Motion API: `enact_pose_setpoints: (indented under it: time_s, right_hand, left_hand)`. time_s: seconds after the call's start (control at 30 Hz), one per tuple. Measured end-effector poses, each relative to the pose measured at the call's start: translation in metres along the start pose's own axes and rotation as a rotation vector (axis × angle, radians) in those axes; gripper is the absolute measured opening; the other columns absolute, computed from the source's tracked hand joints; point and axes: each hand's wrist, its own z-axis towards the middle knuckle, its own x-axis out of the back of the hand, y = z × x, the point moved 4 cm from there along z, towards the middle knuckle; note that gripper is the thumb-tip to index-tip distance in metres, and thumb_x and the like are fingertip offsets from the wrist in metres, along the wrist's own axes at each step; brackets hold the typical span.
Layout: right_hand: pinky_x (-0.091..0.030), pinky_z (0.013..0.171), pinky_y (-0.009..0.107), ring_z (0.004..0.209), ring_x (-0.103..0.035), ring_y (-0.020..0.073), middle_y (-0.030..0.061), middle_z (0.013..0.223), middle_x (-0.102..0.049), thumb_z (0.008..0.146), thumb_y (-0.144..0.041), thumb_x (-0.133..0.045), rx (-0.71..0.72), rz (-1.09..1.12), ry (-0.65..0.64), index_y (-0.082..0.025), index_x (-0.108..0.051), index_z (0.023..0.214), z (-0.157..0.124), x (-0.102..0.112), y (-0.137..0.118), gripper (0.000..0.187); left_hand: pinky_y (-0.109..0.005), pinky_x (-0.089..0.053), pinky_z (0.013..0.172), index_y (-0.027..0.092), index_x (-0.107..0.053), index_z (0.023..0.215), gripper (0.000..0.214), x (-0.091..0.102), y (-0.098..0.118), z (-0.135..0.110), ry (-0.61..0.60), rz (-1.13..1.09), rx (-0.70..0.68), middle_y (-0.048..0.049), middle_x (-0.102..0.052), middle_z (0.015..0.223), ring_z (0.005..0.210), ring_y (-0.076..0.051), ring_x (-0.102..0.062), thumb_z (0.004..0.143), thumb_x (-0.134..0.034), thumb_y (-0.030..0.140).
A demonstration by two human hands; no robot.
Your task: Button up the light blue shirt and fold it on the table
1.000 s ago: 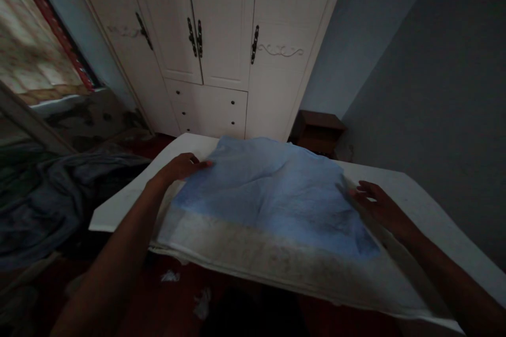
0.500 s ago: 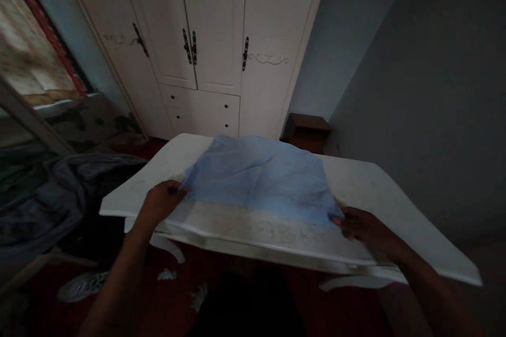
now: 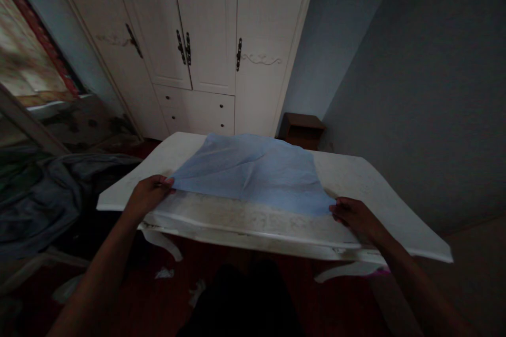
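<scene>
A light blue cloth (image 3: 253,171) lies spread over a white table (image 3: 221,216), a few creases running across its middle. My left hand (image 3: 149,195) pinches the cloth's near left corner, which is drawn out to a point. At the near right corner, my right hand (image 3: 353,216) has the fabric between thumb and fingers. The near edge runs almost straight between both hands, just above the tabletop or resting on it; I cannot tell which.
Behind the table stands a white wardrobe (image 3: 201,42) with dark handles. A small brown cabinet (image 3: 303,127) sits by the grey wall. Dark clothing (image 3: 55,195) is heaped at the left. Crumpled white scraps (image 3: 164,273) lie on the red floor.
My left hand has moved outward to the left, pulling its corner of the blue cloth further out. The near edge looks straighter. The view has shifted slightly.
</scene>
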Motion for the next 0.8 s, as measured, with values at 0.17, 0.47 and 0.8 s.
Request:
enact_pose_setpoints:
  time_s: [0.17, 0.47, 0.8]
  right_hand:
    - [-0.047, 0.062, 0.031, 0.066, -0.061, 0.0198, 0.0037, 0.073, -0.065, 0.070, -0.051, -0.056, 0.128, -0.010, 0.265, -0.023, -0.058, 0.077, -0.006, 0.000, -0.011, 0.029]
    - [-0.048, 0.062, 0.032, 0.066, -0.065, 0.0219, 0.0040, 0.073, -0.068, 0.079, -0.060, -0.054, 0.103, -0.216, 0.353, -0.024, -0.055, 0.089, -0.039, -0.020, -0.039, 0.038]
    - [-0.049, 0.071, 0.031, 0.078, -0.070, 0.0226, 0.0048, 0.082, -0.075, 0.081, -0.037, -0.054, 0.035, -0.341, 0.239, -0.022, -0.070, 0.083, -0.019, -0.035, -0.027, 0.022]
  left_hand:
    - [-0.026, -0.051, 0.061, 0.022, -0.063, 0.088, 0.044, -0.001, 0.016, -0.011, 0.013, -0.237, 0.060, 0.0001, -0.069, 0.070, 0.073, -0.021, -0.067, 0.060, -0.065, 0.055]
    - [-0.024, -0.047, 0.055, 0.026, -0.062, 0.102, 0.052, -0.008, 0.025, -0.013, 0.014, -0.213, 0.001, 0.0067, -0.059, 0.061, 0.056, -0.014, -0.056, 0.060, -0.064, 0.057]
    - [-0.021, -0.043, 0.051, 0.021, -0.065, 0.104, 0.053, -0.013, 0.010, -0.007, 0.057, -0.334, -0.008, 0.0044, -0.059, 0.061, 0.053, -0.011, -0.052, 0.062, -0.064, 0.053]
